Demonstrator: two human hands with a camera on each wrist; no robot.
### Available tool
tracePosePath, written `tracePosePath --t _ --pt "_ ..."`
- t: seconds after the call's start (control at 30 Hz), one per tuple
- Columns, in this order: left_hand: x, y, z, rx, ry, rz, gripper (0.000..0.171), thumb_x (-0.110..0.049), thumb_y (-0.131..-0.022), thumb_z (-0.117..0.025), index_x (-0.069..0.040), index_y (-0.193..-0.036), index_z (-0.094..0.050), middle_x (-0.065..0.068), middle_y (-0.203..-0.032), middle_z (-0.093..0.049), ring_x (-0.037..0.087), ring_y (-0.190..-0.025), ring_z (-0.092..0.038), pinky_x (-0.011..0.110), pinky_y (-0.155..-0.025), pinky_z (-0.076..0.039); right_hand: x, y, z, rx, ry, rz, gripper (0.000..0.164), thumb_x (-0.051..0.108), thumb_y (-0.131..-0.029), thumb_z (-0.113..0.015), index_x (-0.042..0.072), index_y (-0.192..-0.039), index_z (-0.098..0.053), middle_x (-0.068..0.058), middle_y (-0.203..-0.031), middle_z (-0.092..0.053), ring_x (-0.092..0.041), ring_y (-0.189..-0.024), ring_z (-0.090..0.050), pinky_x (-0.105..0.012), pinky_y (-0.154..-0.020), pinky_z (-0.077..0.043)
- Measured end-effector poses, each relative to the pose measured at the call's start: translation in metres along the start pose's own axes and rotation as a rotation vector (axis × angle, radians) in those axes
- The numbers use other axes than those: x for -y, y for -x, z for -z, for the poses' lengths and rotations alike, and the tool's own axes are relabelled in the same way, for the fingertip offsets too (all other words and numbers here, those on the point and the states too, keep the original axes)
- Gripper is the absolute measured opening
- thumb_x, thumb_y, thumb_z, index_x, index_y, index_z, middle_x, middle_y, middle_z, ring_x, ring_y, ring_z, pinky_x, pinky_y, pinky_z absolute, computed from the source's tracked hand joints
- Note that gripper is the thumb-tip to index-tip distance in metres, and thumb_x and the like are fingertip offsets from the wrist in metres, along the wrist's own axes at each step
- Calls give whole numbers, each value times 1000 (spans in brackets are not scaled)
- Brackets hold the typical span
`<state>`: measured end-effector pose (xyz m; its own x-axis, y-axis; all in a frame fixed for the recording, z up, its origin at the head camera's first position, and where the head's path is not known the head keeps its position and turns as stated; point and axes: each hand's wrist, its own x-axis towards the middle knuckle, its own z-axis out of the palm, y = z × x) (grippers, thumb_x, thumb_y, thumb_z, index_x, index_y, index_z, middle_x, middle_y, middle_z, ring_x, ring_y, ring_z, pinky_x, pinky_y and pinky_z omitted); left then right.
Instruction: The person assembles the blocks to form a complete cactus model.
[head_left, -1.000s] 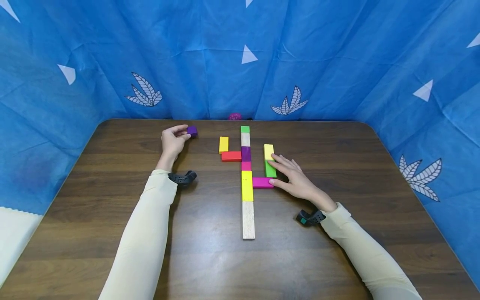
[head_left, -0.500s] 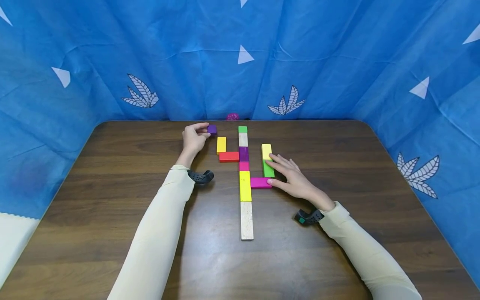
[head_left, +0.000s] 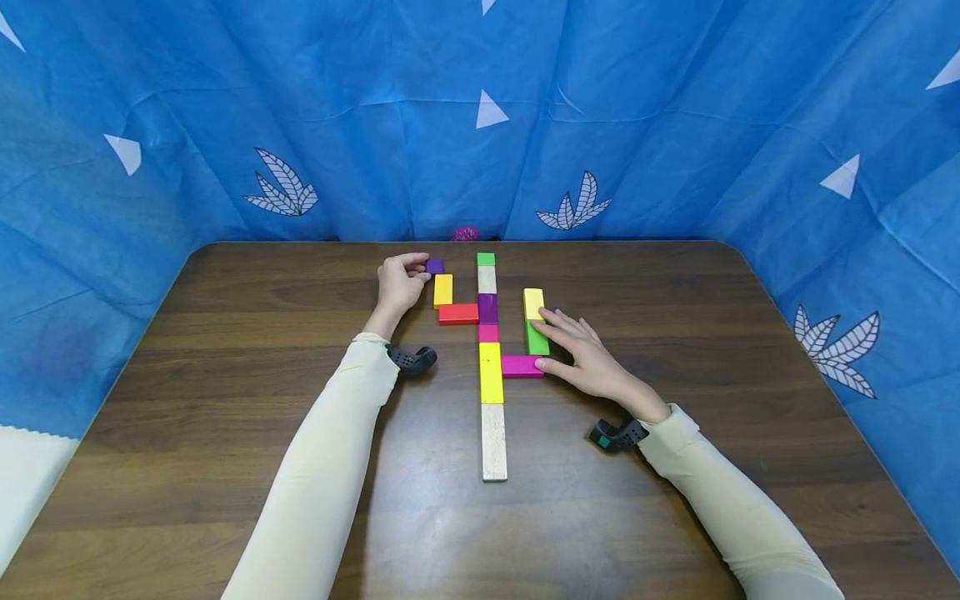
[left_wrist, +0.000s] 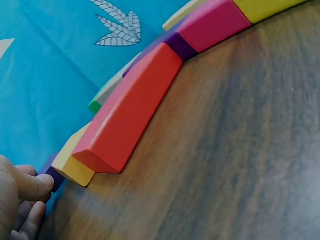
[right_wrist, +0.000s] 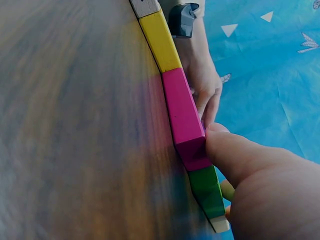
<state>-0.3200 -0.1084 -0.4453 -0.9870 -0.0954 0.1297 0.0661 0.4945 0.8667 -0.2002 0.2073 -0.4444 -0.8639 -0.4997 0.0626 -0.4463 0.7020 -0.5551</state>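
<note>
My left hand (head_left: 399,283) pinches a small purple block (head_left: 435,266) between thumb and fingertips at the table's far side. That block stands at the far end of an orange-yellow block (head_left: 443,289); in the left wrist view the held block (left_wrist: 58,182) appears against it. A red block (head_left: 458,314) joins the yellow one to a long central row. My right hand (head_left: 588,362) lies with extended fingers at the right branch. Its thumb touches the end of a magenta block (head_left: 522,367), and its fingers touch a green block (head_left: 537,337) and a pale yellow block (head_left: 533,303).
The central row holds several blocks end to end, from a green one (head_left: 486,259) at the far end to a whitish wooden one (head_left: 494,442) nearest me. A blue patterned curtain (head_left: 420,125) surrounds the brown wooden table (head_left: 600,533).
My left hand has carried the purple block rightward, from the far left to the far end of the yellow block. My right hand has stayed in place. The head view has shifted slightly.
</note>
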Motion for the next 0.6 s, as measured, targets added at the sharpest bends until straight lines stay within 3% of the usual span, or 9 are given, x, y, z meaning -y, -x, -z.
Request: tracePosePath --t 0.6 --pt "4 2 -6 43 -68 -83 36 4 -92 -57 -1 -127 -64 19 -113 -68 30 -104 -62 40 -97 -50 0 1 0 2 -5 -1 64 34 -94 -65 15 -150 -40 -6 -163 -24 -33 -151 -14 -62 -119 -1"
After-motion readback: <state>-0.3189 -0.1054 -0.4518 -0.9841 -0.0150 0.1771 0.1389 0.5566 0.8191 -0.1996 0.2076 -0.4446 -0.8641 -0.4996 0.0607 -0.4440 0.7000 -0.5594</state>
